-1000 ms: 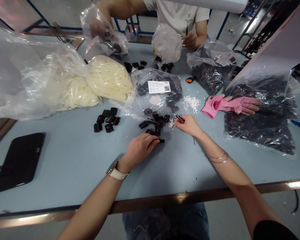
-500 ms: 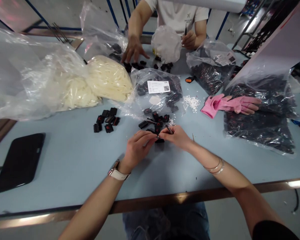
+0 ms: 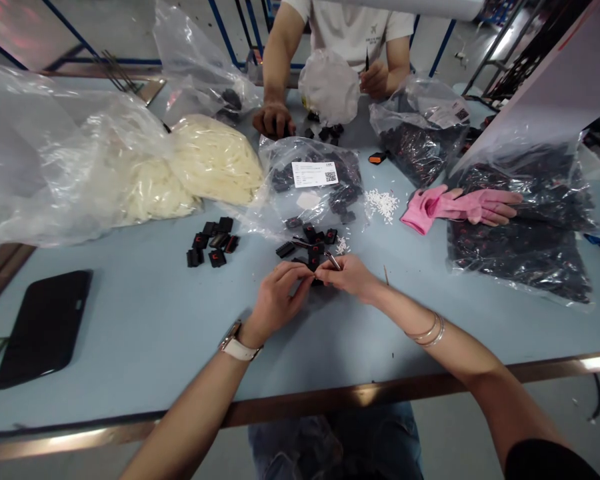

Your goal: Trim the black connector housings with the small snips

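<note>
My left hand (image 3: 283, 295) is closed in a pinch, its fingertips meeting those of my right hand; any small piece between them is too small to make out. In my right hand (image 3: 349, 275) I grip a pair of slim metal tweezers (image 3: 333, 260), the back end pointing up and away. Just beyond my fingertips lies a loose pile of black plastic connectors (image 3: 314, 251), some with red-orange marks. Small white pins (image 3: 343, 245) are scattered to the right of that pile, with a bigger heap of white pins (image 3: 381, 205) further back.
More black connectors (image 3: 217, 241) lie left of my hands. Behind are a labelled bag (image 3: 347, 148) of black parts, a bag of cream-coloured pieces (image 3: 220, 160) and pink gloves (image 3: 460, 207). A black tray-like slab (image 3: 45, 327) lies left. A co-worker's hand (image 3: 274, 120) is opposite.
My hands stay together at nearly the same spot, fingers shifting slightly. Across the table, the co-worker's spread hand has drawn closed over black parts.
</note>
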`<state>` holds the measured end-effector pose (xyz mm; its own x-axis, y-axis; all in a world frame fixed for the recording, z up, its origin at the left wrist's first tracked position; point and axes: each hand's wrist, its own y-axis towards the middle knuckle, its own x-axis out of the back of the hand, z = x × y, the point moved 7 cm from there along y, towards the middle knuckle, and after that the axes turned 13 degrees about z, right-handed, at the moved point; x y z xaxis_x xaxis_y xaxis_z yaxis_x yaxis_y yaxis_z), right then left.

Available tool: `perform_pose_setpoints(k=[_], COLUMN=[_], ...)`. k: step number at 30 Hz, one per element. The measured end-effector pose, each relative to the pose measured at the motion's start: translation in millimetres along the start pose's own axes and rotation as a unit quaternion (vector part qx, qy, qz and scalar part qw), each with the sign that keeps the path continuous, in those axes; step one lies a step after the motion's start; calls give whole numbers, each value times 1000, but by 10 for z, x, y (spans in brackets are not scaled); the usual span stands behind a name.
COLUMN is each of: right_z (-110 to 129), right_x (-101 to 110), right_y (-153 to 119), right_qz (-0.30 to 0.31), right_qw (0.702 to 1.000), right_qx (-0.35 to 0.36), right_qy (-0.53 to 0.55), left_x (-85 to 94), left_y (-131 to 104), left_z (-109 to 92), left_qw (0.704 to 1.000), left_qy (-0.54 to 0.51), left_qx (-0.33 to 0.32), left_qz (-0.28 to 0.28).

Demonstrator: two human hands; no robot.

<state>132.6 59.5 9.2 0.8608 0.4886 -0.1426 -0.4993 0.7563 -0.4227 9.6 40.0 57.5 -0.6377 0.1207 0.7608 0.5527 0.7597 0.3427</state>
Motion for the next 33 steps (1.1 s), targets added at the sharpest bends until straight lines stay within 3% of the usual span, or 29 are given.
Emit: perform_pose_setpoints(k=[7, 11, 18, 28, 33], right_z=[74, 119, 101, 240, 273], right_x=[134, 208, 239, 244, 199], right_y=[25, 25, 44, -32, -52], right_qz=[10, 13, 2, -35, 23], right_qw=[988, 977, 966, 925, 911], right_qx=[70, 68, 60, 78, 82], right_qy=[-141, -200, -251, -371, -405], left_x=[-96, -147, -180, -128, -128], left_y=[9, 21, 17, 22, 14], left_z=[93, 169, 180, 108, 100], left_qw=[998, 994, 993, 995, 993], left_qy=[-35, -56, -47, -19, -8], left_qx=[16, 32, 25, -13, -27], left_qz=[54, 88, 102, 101, 112])
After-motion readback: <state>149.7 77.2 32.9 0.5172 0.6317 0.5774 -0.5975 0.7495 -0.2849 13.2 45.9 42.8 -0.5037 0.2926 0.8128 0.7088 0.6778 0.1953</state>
